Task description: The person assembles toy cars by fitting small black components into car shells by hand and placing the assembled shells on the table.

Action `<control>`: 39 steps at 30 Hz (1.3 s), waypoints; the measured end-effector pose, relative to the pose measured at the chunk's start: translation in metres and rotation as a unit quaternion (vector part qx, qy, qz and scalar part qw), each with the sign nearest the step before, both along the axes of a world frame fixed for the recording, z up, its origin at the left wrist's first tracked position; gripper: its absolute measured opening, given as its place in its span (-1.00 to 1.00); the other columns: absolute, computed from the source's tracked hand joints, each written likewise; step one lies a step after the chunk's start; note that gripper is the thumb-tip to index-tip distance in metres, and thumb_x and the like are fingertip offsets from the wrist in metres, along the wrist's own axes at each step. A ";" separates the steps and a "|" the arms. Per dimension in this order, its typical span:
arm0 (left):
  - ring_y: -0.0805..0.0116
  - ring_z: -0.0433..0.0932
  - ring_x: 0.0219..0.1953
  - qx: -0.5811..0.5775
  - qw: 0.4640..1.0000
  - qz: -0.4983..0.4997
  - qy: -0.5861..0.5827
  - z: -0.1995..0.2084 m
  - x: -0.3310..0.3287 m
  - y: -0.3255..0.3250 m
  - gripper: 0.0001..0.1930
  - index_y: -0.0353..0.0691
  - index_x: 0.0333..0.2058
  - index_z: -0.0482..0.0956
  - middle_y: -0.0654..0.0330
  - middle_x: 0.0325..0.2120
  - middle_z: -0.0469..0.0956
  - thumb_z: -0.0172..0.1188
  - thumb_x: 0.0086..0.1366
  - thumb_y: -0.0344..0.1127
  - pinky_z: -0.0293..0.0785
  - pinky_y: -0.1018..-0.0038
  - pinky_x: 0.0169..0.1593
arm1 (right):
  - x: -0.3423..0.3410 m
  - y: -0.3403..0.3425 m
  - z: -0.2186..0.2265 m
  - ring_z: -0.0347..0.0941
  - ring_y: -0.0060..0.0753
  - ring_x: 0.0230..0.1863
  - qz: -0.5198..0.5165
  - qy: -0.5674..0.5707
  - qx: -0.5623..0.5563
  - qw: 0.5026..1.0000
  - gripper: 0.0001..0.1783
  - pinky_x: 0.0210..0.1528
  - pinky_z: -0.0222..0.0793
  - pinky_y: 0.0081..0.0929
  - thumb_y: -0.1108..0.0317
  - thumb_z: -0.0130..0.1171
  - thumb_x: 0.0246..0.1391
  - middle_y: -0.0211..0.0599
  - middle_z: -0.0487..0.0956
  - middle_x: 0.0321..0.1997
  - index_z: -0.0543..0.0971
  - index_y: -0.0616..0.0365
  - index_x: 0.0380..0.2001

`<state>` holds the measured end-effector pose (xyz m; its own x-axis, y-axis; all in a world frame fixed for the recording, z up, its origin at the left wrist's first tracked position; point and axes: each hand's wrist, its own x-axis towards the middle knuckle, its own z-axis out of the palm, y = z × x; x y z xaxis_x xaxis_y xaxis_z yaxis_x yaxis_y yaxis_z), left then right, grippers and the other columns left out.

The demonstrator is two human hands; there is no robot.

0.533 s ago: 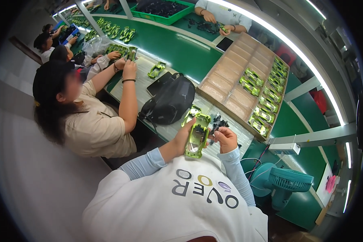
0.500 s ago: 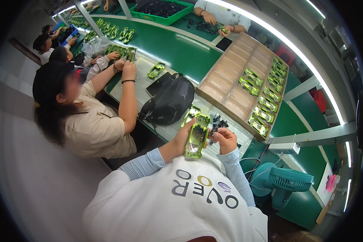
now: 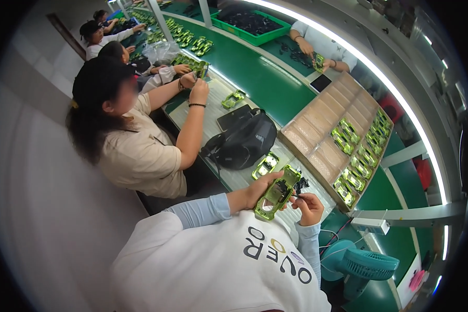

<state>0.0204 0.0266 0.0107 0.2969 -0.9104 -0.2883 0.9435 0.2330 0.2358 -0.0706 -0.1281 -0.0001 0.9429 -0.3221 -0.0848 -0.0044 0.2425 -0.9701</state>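
My left hand grips a bright green toy car body shell, turned with its hollow inside up and tilted. Dark fittings show within the shell, and it has an oval opening near its lower end. Close against the shell's right side, my right hand has its fingers pinched on a small black part. A little pile of black parts lies on the table just beyond. Another green shell rests on the table past my left hand.
A black bag lies ahead on the table. To the right stands a compartment tray, partly filled with green shells. A teal fan is at the lower right. A co-worker sits at my left; another person's hands work across the bench.
The whole view has shifted, so the scene sits further right and lower. The shell in my left hand is tilted more, and my right hand holds the small black part up by its side.
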 end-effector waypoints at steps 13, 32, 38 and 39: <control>0.34 0.46 -0.52 0.086 0.982 -0.045 -0.164 0.002 -0.008 0.003 -0.57 -0.32 -0.24 0.31 0.06 -0.43 0.46 -0.21 0.16 -0.02 0.40 0.54 -0.44 | 0.004 -0.022 0.000 0.36 -0.58 -0.59 0.136 0.103 -0.025 0.985 -0.86 -0.53 0.29 -0.69 0.58 0.02 -0.20 -0.24 0.49 -0.57 0.45 0.38 -0.46; 0.21 0.40 -0.25 0.041 0.998 0.035 -0.031 -0.004 0.000 0.008 -0.45 -0.19 -0.09 0.24 0.09 -0.27 0.39 -0.35 0.15 0.14 0.38 0.25 -0.28 | 0.044 -0.006 0.036 0.32 -0.63 -0.60 0.010 -0.013 -0.228 0.973 -0.90 -0.53 0.22 -0.72 0.50 0.09 -0.28 -0.36 0.41 -0.60 0.47 0.28 -0.57; 0.18 0.44 -0.36 0.059 0.995 0.066 -0.049 0.009 -0.003 0.000 -0.39 -0.23 -0.16 0.27 0.00 -0.39 0.42 -0.43 0.13 0.19 0.40 0.28 -0.33 | 0.047 0.004 0.045 0.35 -0.64 -0.56 0.053 -0.012 -0.321 0.946 -0.92 -0.52 0.25 -0.75 0.56 0.11 -0.28 -0.40 0.41 -0.59 0.50 0.28 -0.56; 0.18 0.44 -0.36 0.060 0.995 0.064 -0.048 0.009 -0.004 0.000 -0.39 -0.23 -0.16 0.27 0.00 -0.39 0.42 -0.43 0.13 0.19 0.40 0.28 -0.33 | 0.050 0.008 0.044 0.33 -0.46 -0.57 0.033 -0.014 -0.326 0.945 -0.93 -0.52 0.22 -0.60 0.48 0.09 -0.37 -0.30 0.40 -0.62 0.51 0.22 -0.66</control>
<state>0.0164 0.0271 0.0193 0.4393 -0.8243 -0.3571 0.8797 0.3141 0.3570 -0.0209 -0.1204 0.0438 0.9614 -0.2383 0.1374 0.0297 -0.4067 -0.9131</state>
